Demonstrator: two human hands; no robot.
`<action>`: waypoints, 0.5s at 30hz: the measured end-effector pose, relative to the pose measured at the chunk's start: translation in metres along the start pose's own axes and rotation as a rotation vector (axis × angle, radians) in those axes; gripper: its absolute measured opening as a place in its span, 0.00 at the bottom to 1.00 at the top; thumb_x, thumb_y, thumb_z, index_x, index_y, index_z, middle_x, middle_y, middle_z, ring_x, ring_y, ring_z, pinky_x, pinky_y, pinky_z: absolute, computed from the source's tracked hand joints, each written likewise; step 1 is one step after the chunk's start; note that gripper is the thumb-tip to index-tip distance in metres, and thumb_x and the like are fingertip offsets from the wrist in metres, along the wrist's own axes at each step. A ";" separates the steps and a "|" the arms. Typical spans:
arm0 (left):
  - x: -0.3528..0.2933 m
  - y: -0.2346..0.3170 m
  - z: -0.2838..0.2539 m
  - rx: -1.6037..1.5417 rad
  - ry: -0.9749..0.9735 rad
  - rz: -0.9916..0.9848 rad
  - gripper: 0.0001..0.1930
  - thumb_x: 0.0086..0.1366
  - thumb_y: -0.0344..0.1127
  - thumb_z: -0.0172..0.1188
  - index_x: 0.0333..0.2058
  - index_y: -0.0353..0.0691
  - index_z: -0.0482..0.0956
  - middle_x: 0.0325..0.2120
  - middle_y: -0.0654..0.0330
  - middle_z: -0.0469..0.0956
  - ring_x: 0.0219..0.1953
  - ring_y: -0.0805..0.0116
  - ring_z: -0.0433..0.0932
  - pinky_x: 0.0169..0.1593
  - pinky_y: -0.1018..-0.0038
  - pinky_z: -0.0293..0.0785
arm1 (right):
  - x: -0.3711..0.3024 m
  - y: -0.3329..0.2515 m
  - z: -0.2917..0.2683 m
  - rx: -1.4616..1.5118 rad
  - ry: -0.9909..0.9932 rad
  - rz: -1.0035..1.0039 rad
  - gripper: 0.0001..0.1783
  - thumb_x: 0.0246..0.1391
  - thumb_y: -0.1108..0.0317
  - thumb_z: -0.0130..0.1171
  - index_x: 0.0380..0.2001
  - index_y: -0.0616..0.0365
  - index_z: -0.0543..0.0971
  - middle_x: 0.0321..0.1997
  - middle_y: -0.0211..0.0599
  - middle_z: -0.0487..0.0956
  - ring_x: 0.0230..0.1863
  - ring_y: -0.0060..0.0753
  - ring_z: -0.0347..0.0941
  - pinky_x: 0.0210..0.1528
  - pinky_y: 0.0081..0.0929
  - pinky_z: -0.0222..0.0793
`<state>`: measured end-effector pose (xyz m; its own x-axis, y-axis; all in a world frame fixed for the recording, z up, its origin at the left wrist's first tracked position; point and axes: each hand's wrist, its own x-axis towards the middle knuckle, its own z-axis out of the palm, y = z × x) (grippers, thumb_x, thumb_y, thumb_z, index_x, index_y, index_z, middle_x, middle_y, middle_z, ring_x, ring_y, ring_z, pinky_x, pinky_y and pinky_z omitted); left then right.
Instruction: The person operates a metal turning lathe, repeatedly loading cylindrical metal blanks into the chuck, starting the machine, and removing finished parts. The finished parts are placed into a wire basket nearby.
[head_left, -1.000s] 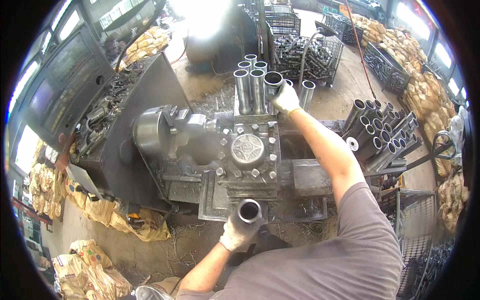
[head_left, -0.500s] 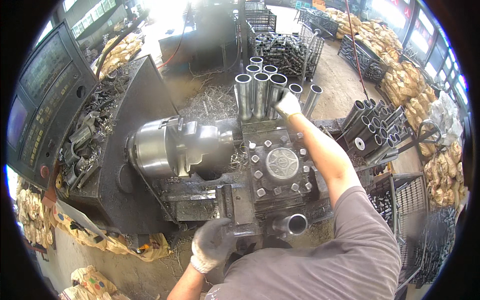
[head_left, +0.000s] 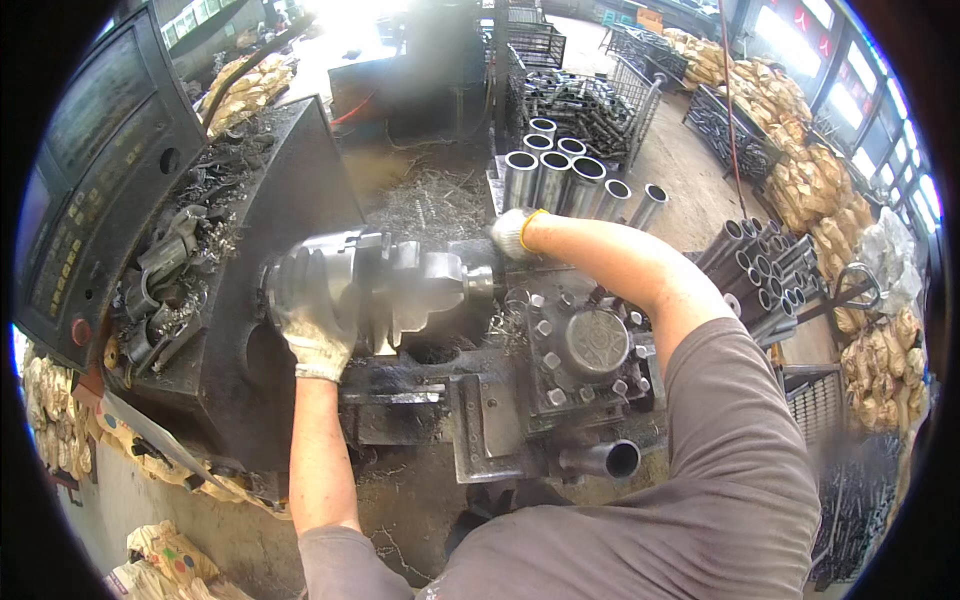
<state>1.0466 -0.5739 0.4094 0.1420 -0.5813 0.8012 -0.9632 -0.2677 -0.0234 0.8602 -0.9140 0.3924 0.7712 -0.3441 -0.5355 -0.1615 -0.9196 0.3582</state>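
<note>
My left hand (head_left: 318, 342), in a white and grey work glove, lies against the near side of the steel lathe chuck (head_left: 318, 285). Its fingers, partly blurred, look stretched over the curved metal. Beyond the chuck's stepped jaws (head_left: 410, 285), my gloved right hand (head_left: 513, 236) is closed, just right of the small round end piece (head_left: 480, 281). What it holds, if anything, is hidden. Several steel tubes (head_left: 553, 180) stand upright behind that hand. Right of the jaws sits the square tool post (head_left: 592, 345), ringed with bolts. Another tube (head_left: 605, 459) lies at its near side.
More tubes lean in a stack (head_left: 760, 265) at the right. On the left are a control panel (head_left: 110, 190) and a machine cover (head_left: 270, 200) topped with metal scraps. Wire cages (head_left: 640, 110) and piled sacks (head_left: 790, 150) stand farther back.
My left hand has moved up and left from near the carriage onto the chuck. My right hand has left the standing tubes and come left toward the jaws. The view has shifted slightly.
</note>
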 end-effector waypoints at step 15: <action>-0.004 0.001 0.012 0.065 0.057 -0.077 0.34 0.58 0.50 0.68 0.59 0.35 0.78 0.61 0.45 0.79 0.68 0.45 0.73 0.74 0.44 0.62 | -0.107 -0.032 -0.042 1.076 -0.171 -0.034 0.46 0.59 0.47 0.70 0.73 0.61 0.70 0.72 0.53 0.78 0.70 0.54 0.75 0.68 0.47 0.77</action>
<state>1.0476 -0.5811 0.3985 0.1999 -0.5127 0.8350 -0.9328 -0.3605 0.0019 0.8089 -0.8400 0.4699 0.7030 -0.2606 -0.6617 -0.6604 -0.5846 -0.4713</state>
